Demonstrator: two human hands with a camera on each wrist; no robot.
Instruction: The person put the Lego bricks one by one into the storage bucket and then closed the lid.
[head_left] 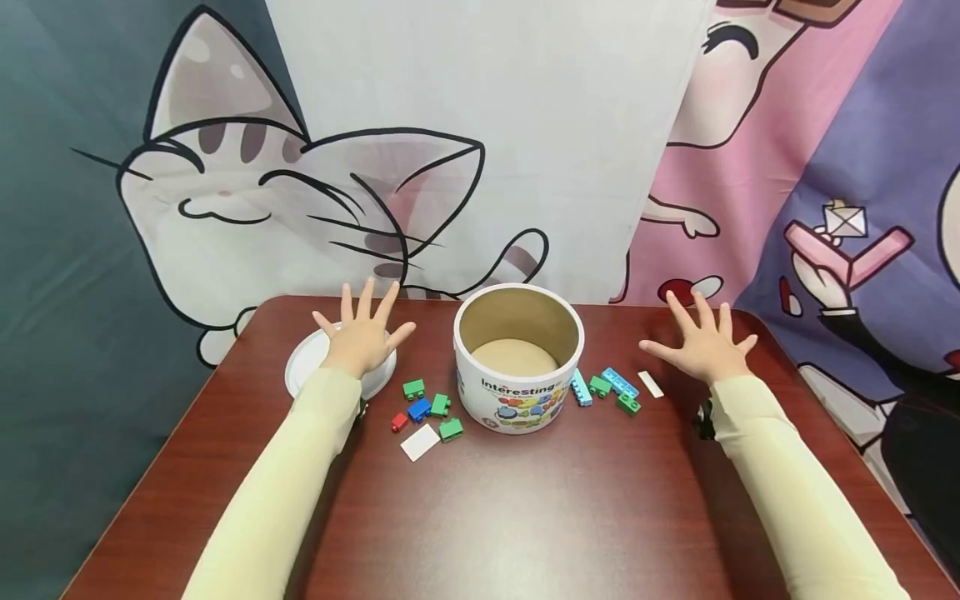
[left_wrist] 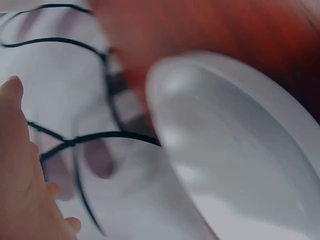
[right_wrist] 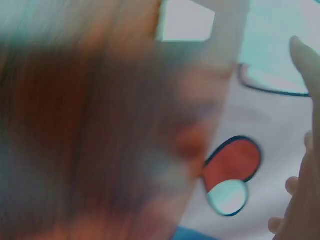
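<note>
Above the white round lid (head_left: 303, 360), my left hand (head_left: 358, 340) is spread with its fingers straight and holds nothing. The same lid (left_wrist: 235, 145) fills the right of the left wrist view, apart from the hand (left_wrist: 30, 185). My right hand (head_left: 701, 343) is also spread over the table's right side, nearest a narrow white piece (head_left: 650, 384). Between the hands stands a white bucket (head_left: 517, 408) printed "Interesting", its top uncovered and no blocks visible inside. Left of it lie green blocks (head_left: 451, 429), a blue block (head_left: 419, 409), a red block (head_left: 400, 422) and a white flat piece (head_left: 420, 442).
Right of the bucket lie light blue bricks (head_left: 620, 382) and green bricks (head_left: 628, 404). All stand on a reddish-brown table (head_left: 525, 517). A cartoon-printed cloth (head_left: 585, 167) hangs behind the table's far edge. A black object (head_left: 922, 467) is at the far right.
</note>
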